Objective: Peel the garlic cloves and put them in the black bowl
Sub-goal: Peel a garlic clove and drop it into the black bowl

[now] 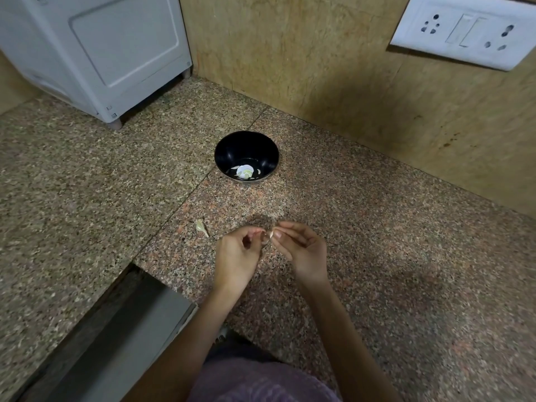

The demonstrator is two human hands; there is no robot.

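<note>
A single wide-angle camera worn on the person's head looks forward and steeply down onto the worktop (391,256) from close above. Both forearms enter from the bottom edge, and the left hand (236,256) and right hand (304,253), pinching a garlic clove (269,235) between them, sit just below frame centre. The view faces a wall (290,53) corner: the black bowl (246,145) lies beyond the hands, and a white appliance (101,53) and a socket plate (464,30) fill the upper corners.
</note>
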